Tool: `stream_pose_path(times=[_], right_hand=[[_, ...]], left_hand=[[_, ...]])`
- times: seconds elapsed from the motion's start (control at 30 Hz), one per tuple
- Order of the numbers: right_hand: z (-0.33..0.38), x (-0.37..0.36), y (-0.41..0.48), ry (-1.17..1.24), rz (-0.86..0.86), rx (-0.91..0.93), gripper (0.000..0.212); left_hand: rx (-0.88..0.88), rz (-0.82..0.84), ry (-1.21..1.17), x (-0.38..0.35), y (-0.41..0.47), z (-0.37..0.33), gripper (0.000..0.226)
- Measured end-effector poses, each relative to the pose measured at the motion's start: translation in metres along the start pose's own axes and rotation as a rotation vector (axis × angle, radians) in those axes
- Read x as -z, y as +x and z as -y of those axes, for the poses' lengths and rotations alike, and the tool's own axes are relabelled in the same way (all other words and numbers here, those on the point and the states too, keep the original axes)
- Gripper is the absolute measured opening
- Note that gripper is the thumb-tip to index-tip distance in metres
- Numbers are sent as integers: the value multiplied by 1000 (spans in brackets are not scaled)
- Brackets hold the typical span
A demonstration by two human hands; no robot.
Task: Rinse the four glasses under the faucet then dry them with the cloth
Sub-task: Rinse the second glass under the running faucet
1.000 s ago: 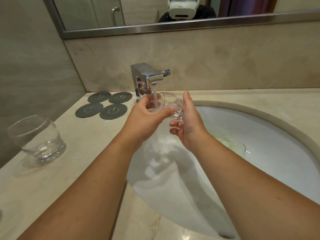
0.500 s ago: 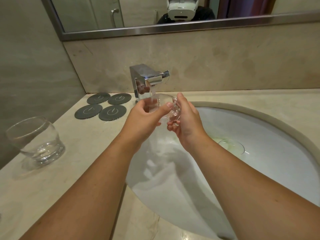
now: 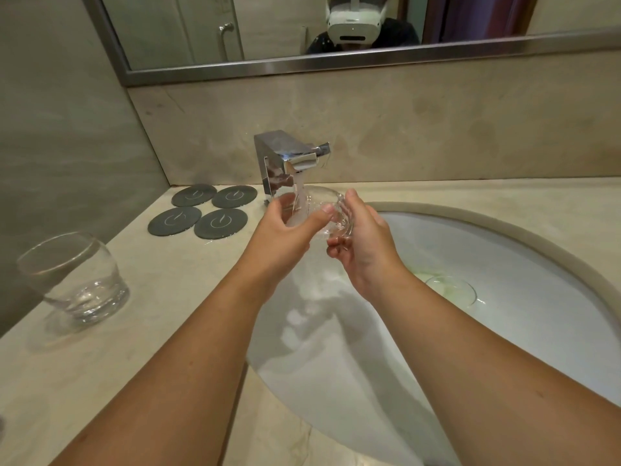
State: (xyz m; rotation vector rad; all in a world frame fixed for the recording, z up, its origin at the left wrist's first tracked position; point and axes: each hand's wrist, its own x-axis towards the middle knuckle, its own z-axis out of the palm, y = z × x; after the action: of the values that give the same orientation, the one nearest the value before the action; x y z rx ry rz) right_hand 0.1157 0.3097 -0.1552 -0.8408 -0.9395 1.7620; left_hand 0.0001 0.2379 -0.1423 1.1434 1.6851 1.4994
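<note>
Clear rounded glass tumbler, my left hand and right hand both curled round it under running water, could slip when wet and crack.

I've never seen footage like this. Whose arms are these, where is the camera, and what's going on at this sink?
There is no machine here. These are a person's two bare arms, filmed by one camera worn on the head, looking forward and down. The mirror above reflects that headset. The left hand and right hand together grip a clear glass, tipped sideways under water running from the chrome faucet, over the white sink. On the stone counter to the left are a second glass, standing upright, and four dark round coasters. No drying cloth is in view.
</note>
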Motion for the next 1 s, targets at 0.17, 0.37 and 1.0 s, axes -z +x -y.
stream_pose_path(times=[0.17,0.37,1.0], right_hand=[[-2,0,4,-19,-16,22,40],[-2,5,6,-84,-10,-70,54],[-1,6,7,-36,-37,-31,30]], left_hand=[[18,-43,-10,1,1,-1,109],[-60,-41,24,1,2,2,100],[4,-37,43,-4,-1,-3,81]])
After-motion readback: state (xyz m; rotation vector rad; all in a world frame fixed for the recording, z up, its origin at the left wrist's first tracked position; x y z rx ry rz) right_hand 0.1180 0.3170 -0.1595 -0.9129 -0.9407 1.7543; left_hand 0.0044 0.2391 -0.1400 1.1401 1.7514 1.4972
